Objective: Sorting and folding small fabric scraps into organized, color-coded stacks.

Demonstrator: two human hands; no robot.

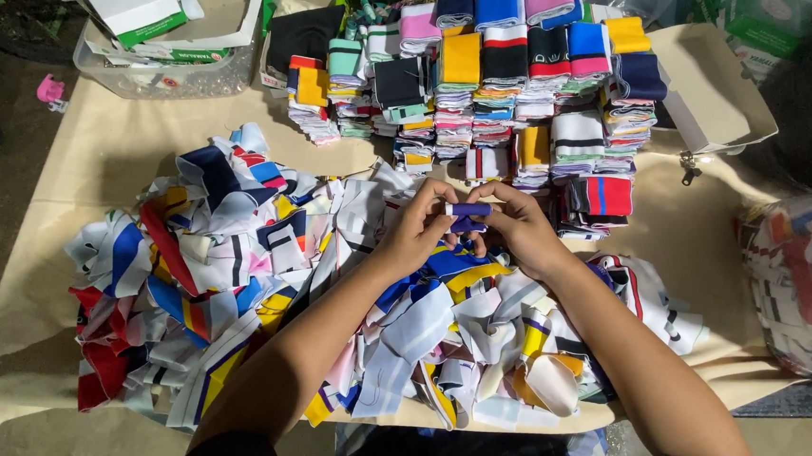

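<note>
Both my hands meet over the middle of the table, holding a small folded purple and white cloth band (469, 211) between the fingertips. My left hand (417, 231) grips its left end and my right hand (518, 228) its right end. Beneath my forearms lies a loose heap of cloth bands (232, 263) in white, blue, red and yellow. Beyond my hands stand neat stacks of folded bands (502, 82) in many colours.
A beige sheet covers the table (108, 131). At the back left a clear plastic tub (164, 73) holds white boxes. An open cardboard box (721, 88) sits at the back right. A clear bag of bands (802, 284) rests at the right edge.
</note>
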